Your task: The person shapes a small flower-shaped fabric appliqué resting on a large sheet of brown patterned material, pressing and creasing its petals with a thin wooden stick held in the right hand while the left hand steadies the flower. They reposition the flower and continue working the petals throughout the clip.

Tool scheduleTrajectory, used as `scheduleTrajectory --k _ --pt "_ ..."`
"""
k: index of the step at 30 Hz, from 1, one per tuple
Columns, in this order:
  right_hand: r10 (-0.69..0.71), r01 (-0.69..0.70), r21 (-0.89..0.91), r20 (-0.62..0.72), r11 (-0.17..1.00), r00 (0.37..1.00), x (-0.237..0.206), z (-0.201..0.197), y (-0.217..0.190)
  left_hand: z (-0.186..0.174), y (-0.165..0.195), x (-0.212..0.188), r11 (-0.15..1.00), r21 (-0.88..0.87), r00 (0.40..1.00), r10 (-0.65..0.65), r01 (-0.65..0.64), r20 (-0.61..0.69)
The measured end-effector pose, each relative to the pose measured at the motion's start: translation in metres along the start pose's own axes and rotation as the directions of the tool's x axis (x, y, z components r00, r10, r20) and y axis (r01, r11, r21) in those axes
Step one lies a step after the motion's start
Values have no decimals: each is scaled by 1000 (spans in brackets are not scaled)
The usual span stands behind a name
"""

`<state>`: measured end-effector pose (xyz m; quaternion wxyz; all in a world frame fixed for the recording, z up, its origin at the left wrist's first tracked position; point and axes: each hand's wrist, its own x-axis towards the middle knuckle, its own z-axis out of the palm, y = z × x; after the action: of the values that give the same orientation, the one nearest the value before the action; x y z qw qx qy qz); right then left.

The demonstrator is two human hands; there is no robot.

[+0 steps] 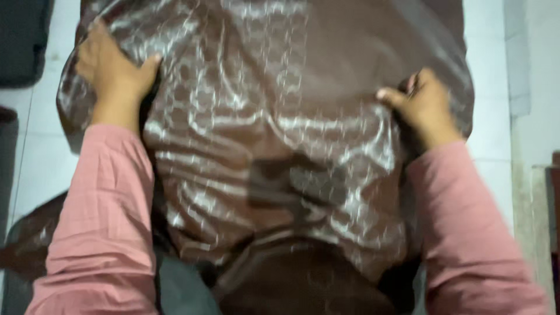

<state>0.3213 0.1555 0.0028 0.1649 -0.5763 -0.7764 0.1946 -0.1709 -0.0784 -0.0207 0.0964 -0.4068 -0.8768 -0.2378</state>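
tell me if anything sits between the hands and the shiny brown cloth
Nothing visible does. The left hand lies flat on the brown cloth, and the right hand grips its edge directly.

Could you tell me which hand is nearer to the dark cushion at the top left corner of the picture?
The left hand, flat on the shiny brown cloth beside that dark cushion. The right hand grips the cloth's opposite edge.

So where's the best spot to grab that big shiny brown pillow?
Probably the two side edges of the brown pillow, coming in from left and right. It is wide, puffy and slippery-looking, so the middle offers nothing to pinch. The left hand lies flat near one edge; the right hand bunches fabric at the other.
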Motion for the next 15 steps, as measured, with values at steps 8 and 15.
scheduleTrajectory --k 8,15 --pt "-157 124 -109 -377 986 913 33 1 57 7 -27 24 1000 -3 989 -6 6 -151" --pt "-305 187 -402 -253 896 918 81 -17 103 21 -40 31 953 29 894 293 -302 -340"
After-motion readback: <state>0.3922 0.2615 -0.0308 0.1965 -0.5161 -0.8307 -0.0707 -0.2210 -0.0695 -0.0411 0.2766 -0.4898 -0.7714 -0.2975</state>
